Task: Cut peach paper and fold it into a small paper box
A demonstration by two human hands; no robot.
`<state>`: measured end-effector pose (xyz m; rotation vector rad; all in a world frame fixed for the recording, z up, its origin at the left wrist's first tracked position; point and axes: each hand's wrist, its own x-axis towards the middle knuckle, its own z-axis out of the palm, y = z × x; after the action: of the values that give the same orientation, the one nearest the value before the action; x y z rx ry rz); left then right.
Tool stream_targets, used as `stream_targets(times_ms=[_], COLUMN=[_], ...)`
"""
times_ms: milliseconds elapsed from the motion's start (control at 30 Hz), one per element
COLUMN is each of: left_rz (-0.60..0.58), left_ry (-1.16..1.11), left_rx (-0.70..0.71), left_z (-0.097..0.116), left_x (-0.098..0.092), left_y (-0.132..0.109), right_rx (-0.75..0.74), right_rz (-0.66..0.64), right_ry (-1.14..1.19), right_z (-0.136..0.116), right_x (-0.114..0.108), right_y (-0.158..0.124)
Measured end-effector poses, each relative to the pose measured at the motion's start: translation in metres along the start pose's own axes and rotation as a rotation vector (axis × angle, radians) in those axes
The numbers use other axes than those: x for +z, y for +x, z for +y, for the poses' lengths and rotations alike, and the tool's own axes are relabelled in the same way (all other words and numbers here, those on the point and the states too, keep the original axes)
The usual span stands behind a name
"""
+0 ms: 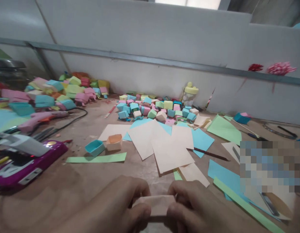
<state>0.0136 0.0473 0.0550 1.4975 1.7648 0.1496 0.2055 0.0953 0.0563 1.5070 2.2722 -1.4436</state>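
Close to me at the bottom centre, a folded piece of pale peach paper is pinched between both hands. My left hand grips its left end, thumb in front and fingers behind. On the right end, my right hand holds it the same way. Beyond my hands lie loose cream paper sheets and blue sheets. To the left of these stand a small open blue paper box and a small open peach paper box, with a green paper strip in front.
Many small coloured paper boxes are heaped at the back, with another pile at back left. A purple power strip with a white plug and a pink glue gun lie left. A dark pencil and scissors lie right.
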Motion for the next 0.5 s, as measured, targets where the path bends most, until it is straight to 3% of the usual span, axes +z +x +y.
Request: stream_targets(times_ms=[100,167,267,400,500], left_rz=[-0.034,0.011,0.129,0.349,0.512], left_ry=[-0.013,0.036,0.132,0.201,0.305], left_rx=[0.075,0.099,0.185,0.278,0.460], left_z=[-0.008,-0.011,-0.015,-0.026,-0.035], left_x=[0.006,0.009,0.016,0.030,0.040], left_y=[0.005,0.007,0.008,0.010,0.014], right_rx=[-0.055,-0.112,-0.187,-0.287,-0.478], right_rz=[0.076,0.133,0.259,0.585,0.740], right_ry=[-0.203,-0.324,-0.499,-0.673,-0.812], right_z=[-0.004,-0.002,0.008,0.029,0.037], right_x=[0.001,0.005,0.016,0.034,0.040], right_y=[-0.001,-0.001,0.003,0.015,0.021])
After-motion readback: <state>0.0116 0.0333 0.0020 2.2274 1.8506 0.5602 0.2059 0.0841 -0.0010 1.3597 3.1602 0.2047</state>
